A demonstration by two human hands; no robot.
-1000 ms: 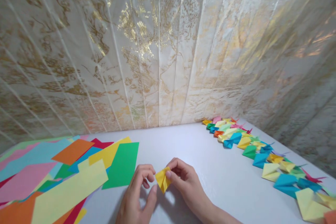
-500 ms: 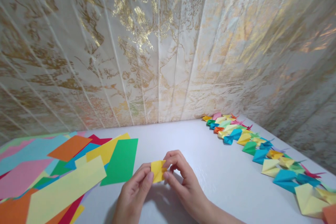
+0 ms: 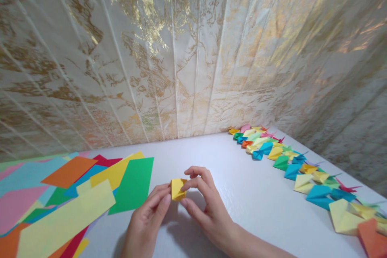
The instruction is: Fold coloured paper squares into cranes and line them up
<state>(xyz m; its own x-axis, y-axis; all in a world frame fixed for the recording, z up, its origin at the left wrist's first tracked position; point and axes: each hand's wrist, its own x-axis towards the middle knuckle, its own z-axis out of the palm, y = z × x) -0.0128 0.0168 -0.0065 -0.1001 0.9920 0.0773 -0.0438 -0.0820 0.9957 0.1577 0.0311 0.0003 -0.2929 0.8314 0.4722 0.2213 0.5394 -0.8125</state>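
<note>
A small folded yellow paper (image 3: 177, 189) is held up above the white table in the middle. My left hand (image 3: 149, 213) pinches its left edge between thumb and fingers. At the paper's right side is my right hand (image 3: 205, 205), its index fingertip on an opened fold and its thumb at the lower right corner. The other fingers of that hand are curved and lifted. What lies behind the paper is hidden.
Coloured paper sheets, among them a green one (image 3: 133, 185) and a pale yellow one (image 3: 68, 219), overlap on the left. Rows of folded paper figures (image 3: 292, 171) line the right side of the white table (image 3: 254, 205). A patterned curtain (image 3: 181, 88) hangs behind.
The yellow paper has turned and its right part now stands open in a fold. My right index finger has shifted onto it, with the other fingers raised. The whole view has shifted slightly.
</note>
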